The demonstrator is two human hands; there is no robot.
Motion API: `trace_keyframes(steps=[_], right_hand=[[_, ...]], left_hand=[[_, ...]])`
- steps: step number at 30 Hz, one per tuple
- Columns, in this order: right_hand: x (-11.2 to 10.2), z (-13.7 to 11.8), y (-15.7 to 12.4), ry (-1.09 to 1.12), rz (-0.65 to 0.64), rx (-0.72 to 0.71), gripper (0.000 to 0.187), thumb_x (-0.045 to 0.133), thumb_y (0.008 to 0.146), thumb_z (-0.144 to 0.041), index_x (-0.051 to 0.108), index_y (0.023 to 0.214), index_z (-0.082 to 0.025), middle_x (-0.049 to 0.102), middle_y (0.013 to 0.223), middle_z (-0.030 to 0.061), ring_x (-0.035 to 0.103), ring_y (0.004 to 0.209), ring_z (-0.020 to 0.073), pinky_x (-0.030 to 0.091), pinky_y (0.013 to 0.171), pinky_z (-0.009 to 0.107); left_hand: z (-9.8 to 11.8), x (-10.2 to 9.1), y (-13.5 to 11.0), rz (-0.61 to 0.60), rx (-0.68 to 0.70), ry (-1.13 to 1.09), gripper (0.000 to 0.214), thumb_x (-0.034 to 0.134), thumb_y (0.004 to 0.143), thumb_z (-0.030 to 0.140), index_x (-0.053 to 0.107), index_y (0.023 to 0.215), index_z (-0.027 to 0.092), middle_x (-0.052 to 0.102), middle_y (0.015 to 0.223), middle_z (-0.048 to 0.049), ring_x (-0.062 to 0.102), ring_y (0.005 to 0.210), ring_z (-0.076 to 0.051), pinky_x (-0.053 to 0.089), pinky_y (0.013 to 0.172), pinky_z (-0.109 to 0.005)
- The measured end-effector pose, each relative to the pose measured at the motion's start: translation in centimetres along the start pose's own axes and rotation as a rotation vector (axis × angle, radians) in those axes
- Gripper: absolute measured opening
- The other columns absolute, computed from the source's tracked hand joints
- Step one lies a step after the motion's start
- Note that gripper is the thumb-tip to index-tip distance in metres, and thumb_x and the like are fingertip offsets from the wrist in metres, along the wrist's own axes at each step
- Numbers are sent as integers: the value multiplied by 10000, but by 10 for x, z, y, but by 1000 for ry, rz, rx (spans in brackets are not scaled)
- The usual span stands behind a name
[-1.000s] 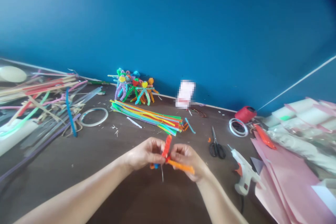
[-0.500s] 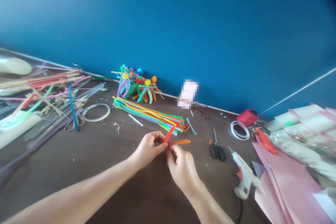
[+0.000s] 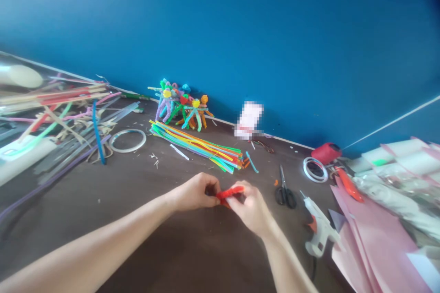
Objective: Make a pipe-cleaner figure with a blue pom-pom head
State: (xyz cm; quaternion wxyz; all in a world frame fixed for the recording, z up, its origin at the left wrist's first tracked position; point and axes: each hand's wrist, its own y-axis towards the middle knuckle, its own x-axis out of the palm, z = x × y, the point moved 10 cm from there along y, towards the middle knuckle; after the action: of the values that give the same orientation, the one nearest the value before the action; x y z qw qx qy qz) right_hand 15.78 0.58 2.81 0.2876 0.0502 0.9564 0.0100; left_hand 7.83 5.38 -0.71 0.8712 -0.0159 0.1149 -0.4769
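Between my two hands is a red pipe cleaner (image 3: 231,192), folded or wound, above the dark table. My left hand (image 3: 202,192) pinches its left end, thumb against fingers. On its right side my right hand (image 3: 250,206) is closed with thumb and fingers gripping the red strand. The orange stems seen with it before are hidden now. Just beyond my hands lies a bundle of colourful pipe cleaners (image 3: 197,144). Behind the bundle, by the blue wall, several pipe-cleaner figures (image 3: 182,105) stand clustered together.
Black-handled scissors (image 3: 285,196) and a white glue gun (image 3: 318,229) lie to the right, beside pink sheets (image 3: 374,233). A red spool (image 3: 326,153) and white tape roll (image 3: 315,170) are behind them. Left are another ring (image 3: 128,141) and a pile of sticks (image 3: 68,100).
The red pipe cleaner has swung from pointing up to lying toward the right. My right hand has shifted up and right and now grips it; the orange stems have gone out of sight.
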Motion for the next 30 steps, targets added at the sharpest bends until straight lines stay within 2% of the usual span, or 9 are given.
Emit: trace_keyframes(steps=[2, 4, 6, 8, 12, 16, 22, 26, 30], right_hand=[[24, 19, -2, 386, -216, 187, 69, 561, 698, -221, 587, 676, -161, 564, 623, -5, 506, 590, 116, 379, 585, 237], [41, 28, -6, 705, -317, 329, 111, 605, 661, -256, 569, 664, -151, 562, 592, -14, 487, 523, 93, 357, 529, 214], [43, 33, -5, 894, -258, 378, 154, 642, 618, -266, 537, 621, -153, 546, 555, -27, 460, 470, 75, 326, 483, 196], [37, 38, -1, 963, -109, 372, 175, 653, 608, -263, 512, 603, -160, 520, 514, -43, 438, 439, 64, 306, 461, 187], [24, 39, 3, 856, 92, 283, 155, 620, 665, -256, 516, 606, -157, 505, 489, -44, 428, 461, 66, 309, 480, 185], [25, 34, 4, 789, 97, 225, 172, 552, 726, -252, 517, 590, -152, 471, 477, -45, 390, 461, 68, 294, 477, 193], [29, 30, 3, 658, 88, 254, 234, 488, 767, -270, 526, 572, -146, 421, 442, -52, 343, 431, 66, 269, 445, 196], [23, 20, -1, 413, 128, 207, 184, 497, 769, -299, 580, 700, -150, 486, 485, -38, 418, 443, 86, 323, 449, 199], [10, 1, -5, 5, 200, 41, 152, 482, 787, -253, 614, 807, -180, 621, 653, 16, 560, 577, 137, 408, 568, 226]], left_hand=[[-1, 13, -4, -141, -49, -179, 106, 622, 612, 215, 563, 654, 138, 504, 505, 40, 399, 426, -58, 289, 400, -168], [2, 20, -6, -194, -55, -374, 146, 652, 601, 221, 559, 665, 129, 525, 529, 27, 411, 421, -54, 295, 395, -168], [3, 19, -4, -149, -31, -561, 168, 674, 593, 213, 555, 671, 123, 550, 565, 11, 455, 450, -60, 312, 417, -169], [-1, 15, -1, -58, -16, -718, 173, 680, 602, 208, 546, 674, 127, 556, 564, 10, 490, 476, -68, 330, 448, -172], [-12, 9, 5, 62, -5, -835, 164, 676, 630, 200, 536, 671, 125, 561, 549, 8, 494, 484, -67, 344, 480, -183], [-10, 2, 6, 143, 41, -775, 176, 670, 640, 215, 524, 673, 124, 547, 557, 17, 480, 488, -65, 335, 476, -185], [-6, -9, 0, 297, 64, -544, 183, 628, 666, 249, 483, 673, 138, 508, 565, 36, 433, 481, -60, 305, 436, -175], [-10, -18, -2, 404, 27, -401, 171, 596, 665, 236, 452, 647, 146, 457, 528, 62, 387, 451, -50, 293, 421, -167], [-13, -22, -3, 433, -11, -272, 142, 569, 644, 209, 444, 610, 150, 441, 508, 70, 387, 440, -52, 301, 426, -170]])
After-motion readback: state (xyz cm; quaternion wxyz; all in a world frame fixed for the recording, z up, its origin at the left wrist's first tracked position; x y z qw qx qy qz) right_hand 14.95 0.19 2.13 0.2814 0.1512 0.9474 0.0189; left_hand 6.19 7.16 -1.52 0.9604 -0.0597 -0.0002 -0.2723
